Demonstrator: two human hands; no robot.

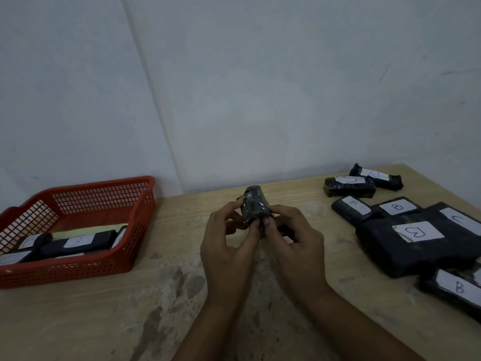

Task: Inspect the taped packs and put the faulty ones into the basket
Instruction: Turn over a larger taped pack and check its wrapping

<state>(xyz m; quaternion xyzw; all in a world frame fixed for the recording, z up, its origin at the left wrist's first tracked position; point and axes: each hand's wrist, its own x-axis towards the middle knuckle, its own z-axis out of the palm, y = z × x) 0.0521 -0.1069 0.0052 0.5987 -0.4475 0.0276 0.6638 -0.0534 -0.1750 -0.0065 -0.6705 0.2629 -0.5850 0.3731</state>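
- Head view, looking down at a pale wooden table (109,316) with grey stains, set against a whitish wall (234,87).
- Small black pack wrapped in glossy tape (254,205) held up above the table centre, one end pointing away from the person.
- Left hand (229,252) pinches the near left side of that pack, thumb and fingers curled onto it.
- Right hand (294,246) pinches the near right side, thumb tip beside the left thumb; remaining fingers curled under, partly hidden.
- Red plastic lattice basket (135,225) sits at the left of the table, well apart from the hands. Inside lie several dark taped packs with white labels (75,243), overlapping; label marks too blurred to read.
- Right side of the table: a cluster of black taped packs with white paper labels.
- Far right, two narrow packs (350,187) lie crossed, touching, labels hand-marked; letters unclear.
- Nearer, two slim packs marked B (354,208) lie side by side, against a large flat black block (416,246) whose label shows an upside-down B.
- Another black pack marked B (454,289) lies nearest on the right edge, partly cut off by the frame.
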